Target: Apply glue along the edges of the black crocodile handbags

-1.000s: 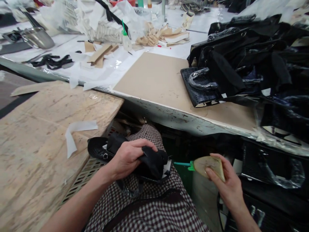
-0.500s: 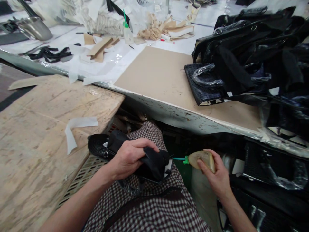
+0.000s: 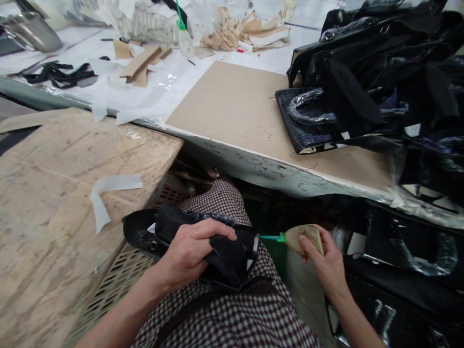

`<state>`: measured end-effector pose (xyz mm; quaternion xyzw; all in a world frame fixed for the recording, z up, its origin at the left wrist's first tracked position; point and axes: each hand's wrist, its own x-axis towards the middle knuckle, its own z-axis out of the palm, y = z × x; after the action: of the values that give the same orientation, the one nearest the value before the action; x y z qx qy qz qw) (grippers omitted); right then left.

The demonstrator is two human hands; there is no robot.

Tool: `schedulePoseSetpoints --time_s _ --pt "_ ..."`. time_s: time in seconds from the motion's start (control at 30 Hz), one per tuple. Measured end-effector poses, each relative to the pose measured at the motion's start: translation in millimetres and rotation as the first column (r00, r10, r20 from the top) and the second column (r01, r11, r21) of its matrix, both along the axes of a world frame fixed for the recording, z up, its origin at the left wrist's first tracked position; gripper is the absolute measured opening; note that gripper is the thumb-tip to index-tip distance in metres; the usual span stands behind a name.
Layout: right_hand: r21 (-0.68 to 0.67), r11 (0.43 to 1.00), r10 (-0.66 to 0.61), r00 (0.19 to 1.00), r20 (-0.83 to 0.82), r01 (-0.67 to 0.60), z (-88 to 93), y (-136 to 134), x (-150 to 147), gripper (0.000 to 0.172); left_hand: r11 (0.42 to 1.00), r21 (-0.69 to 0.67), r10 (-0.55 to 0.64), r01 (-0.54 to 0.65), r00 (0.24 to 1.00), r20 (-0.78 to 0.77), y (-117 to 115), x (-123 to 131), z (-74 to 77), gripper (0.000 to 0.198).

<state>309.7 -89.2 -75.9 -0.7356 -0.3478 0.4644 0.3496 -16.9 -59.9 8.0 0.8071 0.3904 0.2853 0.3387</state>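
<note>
On my lap, over a brown-and-white checked apron (image 3: 232, 198), lies a black handbag piece (image 3: 232, 256) with dark cloth lining and a shiny textured end at the left. My left hand (image 3: 194, 249) grips its black fabric, thumb and fingers closed on it. In my right hand (image 3: 324, 256) is a squeeze bottle (image 3: 302, 238) of yellowish glue-like content, held on its side. Its green cap and thin blue-green nozzle (image 3: 270, 237) point left, with the tip at the right edge of the bag piece; whether it touches I cannot tell.
A worn wooden board (image 3: 54, 193) with a white strip (image 3: 105, 195) is at left, above a plastic crate (image 3: 105, 285). A beige sheet (image 3: 232, 106) covers part of the table. Black handbags (image 3: 362, 92) pile up at right, and more (image 3: 409, 246) lie below.
The bag piece has shifted slightly left and down, and a clear-wrapped handle now shows along its far side. My right hand keeps the bottle nearly in place. The view has shifted slightly.
</note>
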Motion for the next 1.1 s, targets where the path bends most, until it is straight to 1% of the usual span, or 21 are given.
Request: schedulePoseSetpoints --time_s 0.07,0.23,0.33,0.43,0.57,0.77,0.9,1.1 --pt "0.001 1.000 0.014 1.000 -0.015 -0.014 -0.5 0 -1 0.060 1.000 0.014 -0.013 0.013 1.000 0.001 -1 -1 -1.2 0.029" --pt "-0.044 0.995 0.085 0.992 -0.091 -0.090 4.1 -2 0 0.059 0.999 0.041 -0.015 0.014 1.000 0.005 -1 -3 -3.3 0.028" --pt "-0.018 0.998 0.052 0.997 -0.058 -0.053 1.6 -3 2 0.061 0.997 0.070 -0.027 0.026 1.000 0.014 -1 -3 -3.4 0.026" --pt "0.036 0.999 0.004 1.000 -0.021 -0.003 -5.2 -5 3 0.062 0.997 0.067 -0.022 0.022 1.000 0.013 0 -2 -2.9 0.025" --pt "0.067 0.998 0.014 1.000 -0.002 -0.014 -10.6 -8 3 0.063 0.998 0.069 -0.012 0.011 1.000 0.015 0 -1 -2.9 0.025" --pt "0.063 0.997 0.040 0.999 0.004 -0.040 -8.6 -10 7 0.059 0.998 0.065 -0.020 0.019 1.000 0.016 0 0 -3.4 0.024" --pt "0.088 0.996 0.025 1.000 0.019 -0.027 -11.1 -8 5 0.059 0.999 0.042 -0.006 0.006 1.000 0.009 0 0 -3.5 0.025" --pt "0.091 0.996 0.016 0.999 0.035 -0.019 -14.3 -4 0 0.060 0.998 0.064 -0.005 0.004 1.000 0.005 0 0 -2.0 0.024"
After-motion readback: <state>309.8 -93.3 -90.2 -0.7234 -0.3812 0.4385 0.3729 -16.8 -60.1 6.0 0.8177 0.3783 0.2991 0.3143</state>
